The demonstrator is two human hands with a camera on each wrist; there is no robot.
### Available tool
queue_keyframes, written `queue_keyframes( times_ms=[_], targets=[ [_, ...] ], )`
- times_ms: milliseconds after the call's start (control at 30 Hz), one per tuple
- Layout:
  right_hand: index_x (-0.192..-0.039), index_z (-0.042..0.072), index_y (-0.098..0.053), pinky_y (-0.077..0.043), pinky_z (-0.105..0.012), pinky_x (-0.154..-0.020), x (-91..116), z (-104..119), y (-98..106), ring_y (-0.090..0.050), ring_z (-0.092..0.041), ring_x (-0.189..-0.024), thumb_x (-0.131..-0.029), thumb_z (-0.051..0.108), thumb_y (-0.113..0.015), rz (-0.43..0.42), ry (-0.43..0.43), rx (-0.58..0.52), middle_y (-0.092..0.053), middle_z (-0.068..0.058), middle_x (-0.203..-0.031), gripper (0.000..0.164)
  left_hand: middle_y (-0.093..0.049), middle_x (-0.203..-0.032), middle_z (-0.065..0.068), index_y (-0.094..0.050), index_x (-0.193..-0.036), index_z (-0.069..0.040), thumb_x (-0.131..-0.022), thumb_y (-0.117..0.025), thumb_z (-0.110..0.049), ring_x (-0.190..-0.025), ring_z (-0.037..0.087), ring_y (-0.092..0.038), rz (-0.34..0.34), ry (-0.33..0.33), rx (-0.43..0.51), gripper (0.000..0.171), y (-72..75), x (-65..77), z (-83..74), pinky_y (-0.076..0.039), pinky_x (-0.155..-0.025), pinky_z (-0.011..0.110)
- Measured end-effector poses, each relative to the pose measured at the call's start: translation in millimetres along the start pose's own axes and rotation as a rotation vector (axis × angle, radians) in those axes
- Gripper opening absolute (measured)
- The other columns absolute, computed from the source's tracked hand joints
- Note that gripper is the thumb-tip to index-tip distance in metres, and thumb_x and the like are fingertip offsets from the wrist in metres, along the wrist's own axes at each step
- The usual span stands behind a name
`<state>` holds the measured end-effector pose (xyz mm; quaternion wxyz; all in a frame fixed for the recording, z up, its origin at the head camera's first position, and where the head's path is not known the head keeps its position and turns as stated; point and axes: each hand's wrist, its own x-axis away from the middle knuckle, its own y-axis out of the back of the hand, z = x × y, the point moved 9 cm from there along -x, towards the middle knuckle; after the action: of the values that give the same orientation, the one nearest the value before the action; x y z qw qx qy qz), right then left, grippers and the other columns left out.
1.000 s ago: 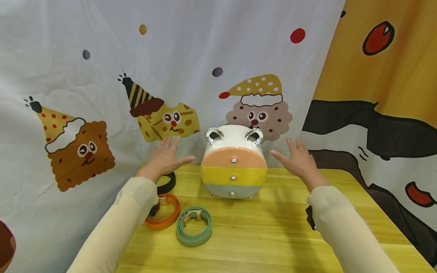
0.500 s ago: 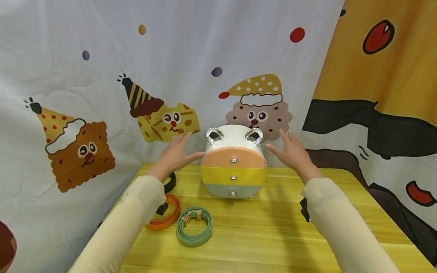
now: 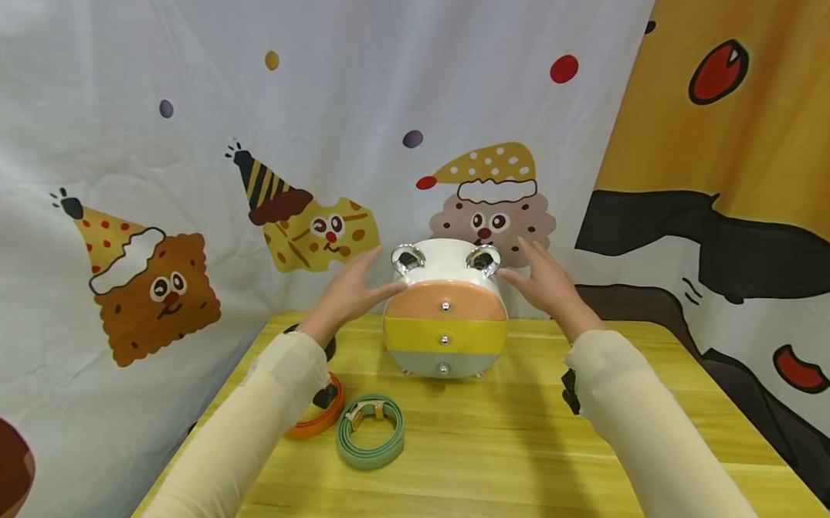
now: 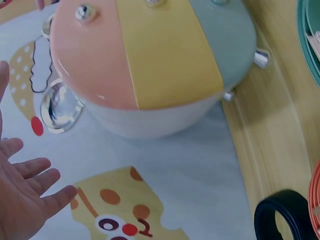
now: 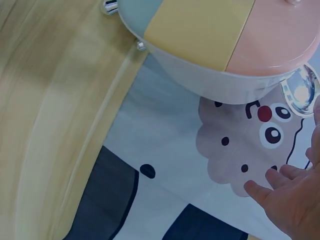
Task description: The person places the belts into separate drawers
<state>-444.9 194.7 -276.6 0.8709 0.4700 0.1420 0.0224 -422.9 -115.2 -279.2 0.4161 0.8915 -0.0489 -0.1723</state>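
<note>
A white box [image 3: 436, 257] with three drawers in peach, yellow and grey-green stands at the back of the table; each drawer has a silver knob. Two silver ear-like rings sit on its top. My left hand [image 3: 347, 295] is raised at the box's left side, fingers spread, holding nothing. Across from it, my right hand [image 3: 549, 288] is up near the right ring [image 3: 484, 260], also with nothing in it. In the left wrist view a gap shows between the left hand [image 4: 25, 195] and the box. The right wrist view shows the right hand [image 5: 295, 200] beside the box, fingers apart.
A coiled green belt [image 3: 370, 459] with a gold buckle lies on the wooden table [image 3: 461, 485]. Left of it, an orange coiled belt [image 3: 320, 425] and a black coil [image 4: 262, 225] are partly hidden by my left arm. A printed curtain [image 3: 325, 93] hangs close behind.
Both hands have moved inward toward the box, the left to the right and the right to the left. The box and the coiled belts have stayed in place.
</note>
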Motion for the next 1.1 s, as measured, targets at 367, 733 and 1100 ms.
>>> queue_keyframes(
  times_ms=[367,733,1100],
  targets=[
    [-0.159,0.010,-0.016,-0.014,-0.063,-0.114,-9,19,0,-0.012,-0.044,-0.147,-0.100,0.043,-0.056,-0.021,0.024,-0.024,-0.010,-0.022,-0.163,0.079,-0.043,-0.152,0.010,-0.036,-0.154,-0.018,-0.088,-0.074,-0.047,-0.136,0.028,-0.041,-0.047,-0.053,0.212,0.081,-6.0,1.9,-24.5,-0.035,-0.109,0.052],
    [-0.158,0.011,-0.023,-0.014,-0.061,-0.115,-19,34,-3,-0.015,-0.041,-0.147,-0.101,0.039,-0.056,-0.038,0.045,-0.026,-0.019,-0.021,-0.161,0.072,-0.056,-0.139,0.012,-0.047,-0.148,-0.014,-0.089,-0.075,-0.038,-0.124,0.029,-0.053,-0.052,-0.072,0.264,0.070,-20.9,4.4,-37.9,-0.045,-0.100,0.050],
    [-0.157,0.007,-0.024,-0.018,-0.057,-0.116,-24,37,-10,-0.020,-0.040,-0.146,-0.101,0.035,-0.059,-0.040,0.045,-0.023,-0.024,-0.019,-0.160,0.072,-0.060,-0.131,0.011,-0.051,-0.145,-0.013,-0.089,-0.076,-0.037,-0.116,0.027,-0.057,-0.043,-0.065,0.332,0.065,-46.1,8.8,-38.6,-0.049,-0.096,0.046]
  ],
)
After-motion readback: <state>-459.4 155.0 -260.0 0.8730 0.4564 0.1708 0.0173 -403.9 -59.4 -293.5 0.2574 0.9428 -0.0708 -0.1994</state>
